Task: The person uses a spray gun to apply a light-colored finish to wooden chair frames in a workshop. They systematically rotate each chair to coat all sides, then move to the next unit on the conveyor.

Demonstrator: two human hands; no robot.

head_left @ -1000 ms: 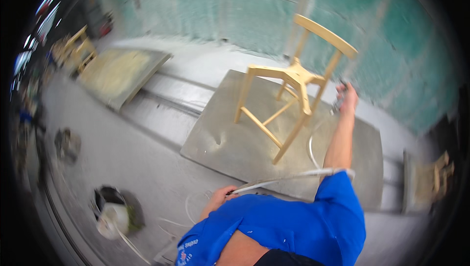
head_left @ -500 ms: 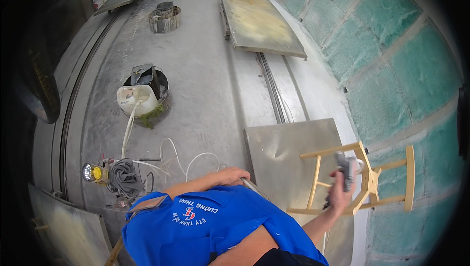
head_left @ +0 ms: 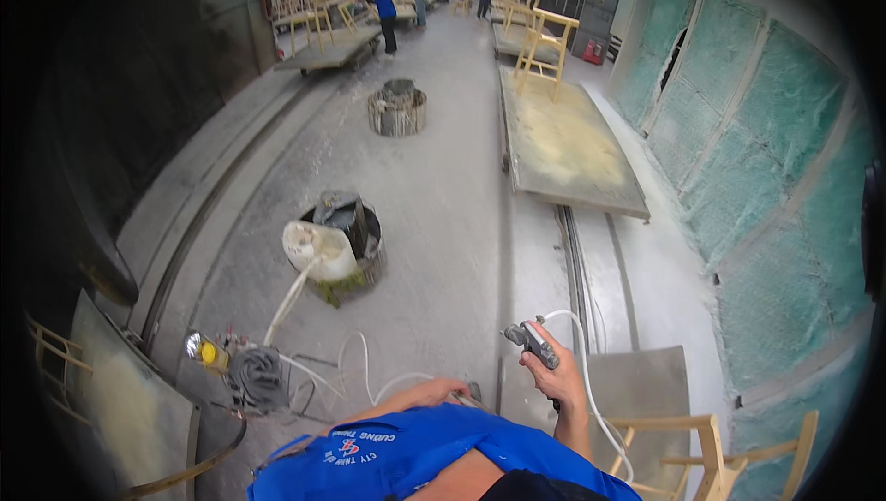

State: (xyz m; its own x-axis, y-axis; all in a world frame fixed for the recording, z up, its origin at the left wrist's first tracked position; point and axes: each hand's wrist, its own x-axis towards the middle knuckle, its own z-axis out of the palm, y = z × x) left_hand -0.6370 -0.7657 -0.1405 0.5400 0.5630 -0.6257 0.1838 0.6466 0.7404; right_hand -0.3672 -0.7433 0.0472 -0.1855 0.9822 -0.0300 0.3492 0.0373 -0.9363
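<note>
My right hand (head_left: 559, 379) is closed around the grip of a grey spray gun (head_left: 530, 342), raised in front of me. A white hose (head_left: 585, 358) loops from the gun down past my forearm. My left hand (head_left: 448, 391) is at my front with its fingers curled in; a pale piece shows beside it, but what it holds is too hidden to name. Right of my right arm, an unpainted wooden chair (head_left: 711, 446) lies tipped over a flat grey platform (head_left: 646, 381), partly cut off by the frame's lower edge.
A round drum (head_left: 371, 261) holds a white plastic jug (head_left: 318, 250) with hoses; coiled grey hose (head_left: 263, 376) lies nearby. Ahead stand a second drum (head_left: 397, 115) and a platform (head_left: 572, 146) bearing a chair (head_left: 546, 53). Floor rails run both sides. Green wall panels (head_left: 766, 169) line the right; people work farther off.
My right hand has drawn the spray gun away from the chair, leftward and toward the middle. The view has tilted up, bringing distant people and chairs into sight. My left hand stays near my front.
</note>
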